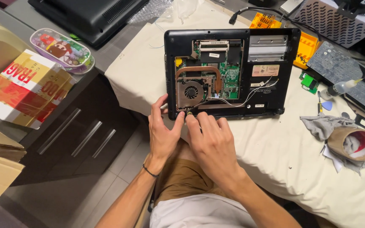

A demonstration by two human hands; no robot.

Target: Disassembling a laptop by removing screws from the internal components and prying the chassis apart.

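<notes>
1. An opened laptop point(232, 71) is laid bottom-up on a cream cloth point(275, 152), with its cover off and the green board point(230, 76), copper pipe point(199, 69) and round fan point(191, 91) exposed.
2. The laptop's near left corner is gripped by the left hand point(162, 133): the thumb is pressed on the front edge, and the fingers are curled round the corner.
3. A screwdriver point(188, 113) with a yellow and black handle is pinched in the fingertips of the right hand point(210, 141); its tip is set at the laptop's front edge, just below the fan.
4. The two hands are held touching each other.
5. A black band point(150, 171) is worn on the left wrist.
6. To the right on the cloth, a grey rag point(324, 124), a tape roll point(353, 143), a small bottle point(341, 88) and a detached keyboard point(347, 78) are seen.
7. To the left, a patterned case point(62, 50) and a cardboard box point(22, 88) are seen.
</notes>
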